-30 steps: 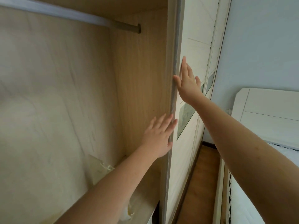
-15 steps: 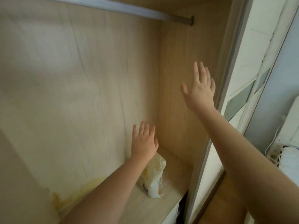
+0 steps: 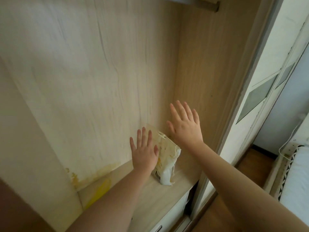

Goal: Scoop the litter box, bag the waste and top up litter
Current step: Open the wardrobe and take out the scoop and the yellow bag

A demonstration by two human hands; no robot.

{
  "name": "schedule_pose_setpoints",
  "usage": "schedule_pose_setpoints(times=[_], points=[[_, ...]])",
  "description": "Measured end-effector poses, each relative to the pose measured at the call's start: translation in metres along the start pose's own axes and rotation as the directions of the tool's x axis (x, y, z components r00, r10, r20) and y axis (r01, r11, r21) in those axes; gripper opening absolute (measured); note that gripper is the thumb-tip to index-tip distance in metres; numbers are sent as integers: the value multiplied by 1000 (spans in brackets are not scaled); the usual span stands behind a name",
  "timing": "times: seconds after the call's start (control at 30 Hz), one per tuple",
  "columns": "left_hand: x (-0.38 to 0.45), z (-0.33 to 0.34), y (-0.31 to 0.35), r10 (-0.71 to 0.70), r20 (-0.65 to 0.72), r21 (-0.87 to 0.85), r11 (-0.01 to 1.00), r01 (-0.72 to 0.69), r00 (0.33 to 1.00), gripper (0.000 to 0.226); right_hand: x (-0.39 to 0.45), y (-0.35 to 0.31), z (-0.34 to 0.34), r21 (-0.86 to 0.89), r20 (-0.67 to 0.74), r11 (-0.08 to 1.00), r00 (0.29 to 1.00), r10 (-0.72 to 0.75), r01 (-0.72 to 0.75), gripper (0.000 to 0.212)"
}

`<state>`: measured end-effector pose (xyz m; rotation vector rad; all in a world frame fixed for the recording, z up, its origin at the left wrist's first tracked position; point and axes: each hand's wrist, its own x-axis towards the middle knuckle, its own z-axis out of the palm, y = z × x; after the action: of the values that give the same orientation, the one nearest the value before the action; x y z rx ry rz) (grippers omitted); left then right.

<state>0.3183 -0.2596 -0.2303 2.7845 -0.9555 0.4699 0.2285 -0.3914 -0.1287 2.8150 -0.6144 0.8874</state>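
Both forearms reach in from the near edge toward the wardrobe shelf (image 3: 167,190). Left hand (image 3: 144,153) is lower and nearer, fingers straight and spread apart, holding nothing; it sits in front of the bag's left side, contact not clear. Right hand (image 3: 185,124) is higher and a bit farther, fingers also straight and splayed, empty, just right of the bag's top edge.

The bag (image 3: 167,158), a crumpled pale plastic pouch with yellow print, stands tilted on the shelf, leaning toward the back panel (image 3: 83,81) near the far right corner. Probably the litter refill bag, can't confirm; label unreadable.

Change: a second ago both hands were on the sliding door's edge at the right, bag barely visible. Now the door (image 3: 260,101) is clear at the right, the view has swung into the compartment, and both hands have dropped toward the bag. Reads as door open, fetch step starting; no grasp yet.

Yellow stain (image 3: 100,186) on the shelf and lower back panel, left of the bag. Hanging rail (image 3: 205,5) at far top. Bed (image 3: 299,181) and wood floor (image 3: 250,158) on the right. No litter box or scoop in view, so scooping and bagging can't be judged here.

Risk: the thin bag looks torn at the top, could spill if grabbed by one corner.
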Motion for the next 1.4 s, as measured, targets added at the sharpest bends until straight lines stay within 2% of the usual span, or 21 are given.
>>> schedule_pose_setpoints(times=[0.1,0.3,0.43,0.57,0.67,0.8,0.93,1.07,1.17,1.2,1.3,1.4], points=[[-5,17,-5,6,-6,2,1000,-6,1000,65,-8,-4,22,34,52,999,998,-19,17,61],[10,52,-26,-77,-1,25,997,77,997,67,-9,-3,84,156,106,983,988,-113,96,58],[12,83,-51,-212,87,94,975,203,974,65,-6,2,134,246,167,957,966,-199,154,59],[-7,111,-78,-286,211,192,950,247,935,65,-3,-1,180,338,221,920,933,-284,200,59],[-35,125,-95,-371,220,188,924,334,902,65,-11,-19,213,415,285,874,876,-388,252,60],[-77,151,-123,-403,266,236,908,346,876,66,-35,-49,254,476,327,811,788,-522,339,59],[-110,175,-143,-484,346,303,868,393,803,65,-66,-75,291,525,369,765,710,-600,373,61],[-133,213,-146,-571,403,323,820,472,716,71,-101,-104,330,563,410,738,650,-641,372,62],[-141,248,-140,-647,423,290,760,581,635,76,-133,-126,364,586,483,748,606,-632,312,65],[-144,261,-138,-645,432,276,760,588,630,77,-146,-133,377,593,510,755,596,-620,279,66],[-159,298,-143,-581,452,262,812,522,677,81,-184,-152,413,582,583,792,584,-565,185,64],[-175,333,-151,-593,483,282,802,526,645,84,-214,-163,445,528,688,848,566,-454,39,73]])
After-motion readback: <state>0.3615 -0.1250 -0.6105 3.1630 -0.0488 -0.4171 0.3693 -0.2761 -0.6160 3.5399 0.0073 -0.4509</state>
